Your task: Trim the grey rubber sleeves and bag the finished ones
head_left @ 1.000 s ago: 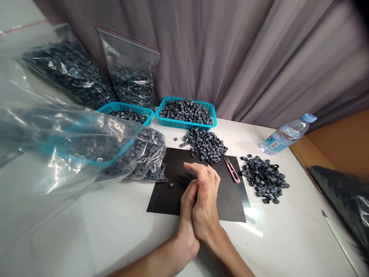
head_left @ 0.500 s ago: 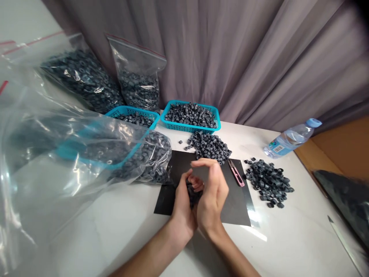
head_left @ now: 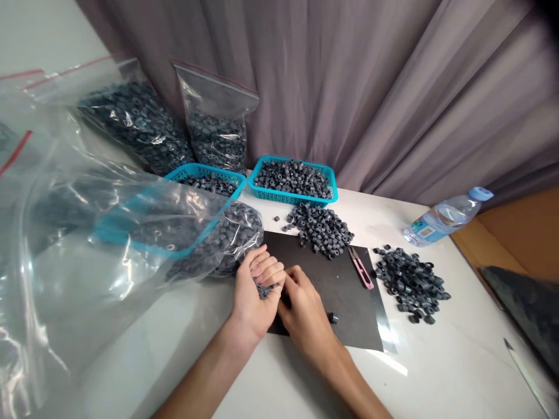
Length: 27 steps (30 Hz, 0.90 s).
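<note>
My left hand is closed around a handful of small grey plastic rings, which show between its fingers and palm. My right hand is beside it, its fingers curled and pressed together against the left hand. Whatever its fingertips hold, if anything, is hidden. Both hands are low over a black sheet on the white table. One loose dark ring lies on the sheet just right of my right hand. Pink thread snips rest near the sheet's right edge.
A ring pile lies at the sheet's far edge and another pile to its right. Behind stands a blue basket of rings. A large clear bag covers the left side. A water bottle stands back right.
My cupped hands have come apart. The left has closed on the rings and moved left; the right has turned palm down with curled fingers. A loose ring now shows right of my hand.
</note>
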Tool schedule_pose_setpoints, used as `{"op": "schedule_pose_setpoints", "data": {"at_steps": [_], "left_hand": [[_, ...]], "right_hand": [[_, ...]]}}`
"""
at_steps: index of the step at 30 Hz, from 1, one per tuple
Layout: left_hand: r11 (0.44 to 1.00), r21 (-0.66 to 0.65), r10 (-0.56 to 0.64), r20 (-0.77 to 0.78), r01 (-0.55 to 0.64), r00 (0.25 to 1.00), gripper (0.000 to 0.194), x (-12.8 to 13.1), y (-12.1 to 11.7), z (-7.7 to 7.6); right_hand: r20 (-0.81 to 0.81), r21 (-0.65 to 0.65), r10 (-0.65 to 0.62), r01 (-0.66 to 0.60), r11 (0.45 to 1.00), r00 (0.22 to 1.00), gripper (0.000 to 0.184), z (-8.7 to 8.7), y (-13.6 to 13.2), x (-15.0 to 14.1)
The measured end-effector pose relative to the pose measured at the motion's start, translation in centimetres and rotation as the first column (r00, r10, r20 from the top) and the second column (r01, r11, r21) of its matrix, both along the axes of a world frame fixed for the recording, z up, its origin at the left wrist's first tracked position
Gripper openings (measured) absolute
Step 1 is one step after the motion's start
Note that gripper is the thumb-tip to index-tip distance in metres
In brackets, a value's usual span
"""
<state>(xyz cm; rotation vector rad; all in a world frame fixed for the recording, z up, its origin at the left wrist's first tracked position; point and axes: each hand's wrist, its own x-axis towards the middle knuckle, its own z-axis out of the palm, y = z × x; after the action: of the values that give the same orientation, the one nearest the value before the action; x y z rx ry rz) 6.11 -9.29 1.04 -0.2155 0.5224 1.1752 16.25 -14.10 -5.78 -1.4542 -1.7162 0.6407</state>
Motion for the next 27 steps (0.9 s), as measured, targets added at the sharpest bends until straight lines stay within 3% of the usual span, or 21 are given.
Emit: {"op": "schedule_pose_setpoints", "data": {"at_steps": [4, 7, 9, 11, 13, 17, 21, 24, 27], "left_hand": [[0.998, 0.021, -0.057, -0.089, 0.059, 0.994, 0.049, 0.3, -0.3, 0.0], [0.991, 0.022, -0.126, -0.216, 0.134, 0.968, 0.047, 0.9, -0.6, -1.1], [0.980, 0.004, -0.187, -0.332, 0.200, 0.924, 0.041, 1.4, -1.0, -2.2], [0.965, -0.017, -0.242, -0.454, 0.263, 0.858, 0.035, 1.7, -1.4, -3.2], [0.953, -0.005, -0.252, -0.564, 0.302, 0.787, 0.037, 1.7, -1.6, -3.7], [0.930, 0.150, -0.111, -0.756, 0.335, 0.645, 0.056, 1.3, -1.5, -3.3], [0.857, 0.290, 0.052, -0.870, 0.425, 0.490, 0.059, 0.9, -1.1, -2.6], [0.822, 0.321, 0.123, -0.906, 0.471, 0.404, 0.058, 0.6, -1.3, -1.9], [0.799, 0.329, 0.156, -0.922, 0.503, 0.355, 0.062, -0.6, -2.7, 0.1]], "right_hand": [[-0.081, 0.055, -0.135, 0.140, 0.989, 0.987, 0.013, 1.2, 0.4, 1.1], [-0.235, 0.142, -0.205, 0.242, 0.960, 0.950, 0.009, 2.9, 0.3, 2.2], [-0.213, 0.227, -0.120, 0.169, 0.959, 0.970, 0.008, 3.6, 0.0, 2.4], [-0.089, 0.305, -0.054, 0.079, 0.949, 0.995, 0.012, 3.8, -0.4, 2.0], [0.007, 0.351, -0.080, 0.072, 0.934, 0.997, 0.017, 3.6, -0.7, 1.4], [0.092, 0.380, -0.150, 0.104, 0.919, 0.984, 0.021, 3.0, -1.0, 0.7], [0.155, 0.378, -0.183, 0.113, 0.919, 0.971, 0.019, 3.2, -1.4, 0.8], [0.054, 0.284, -0.062, 0.044, 0.958, 0.997, 0.023, 4.5, -1.9, 1.1], [-0.125, 0.200, 0.148, -0.121, 0.972, 0.981, 0.027, 6.6, -2.6, 1.4]]}}
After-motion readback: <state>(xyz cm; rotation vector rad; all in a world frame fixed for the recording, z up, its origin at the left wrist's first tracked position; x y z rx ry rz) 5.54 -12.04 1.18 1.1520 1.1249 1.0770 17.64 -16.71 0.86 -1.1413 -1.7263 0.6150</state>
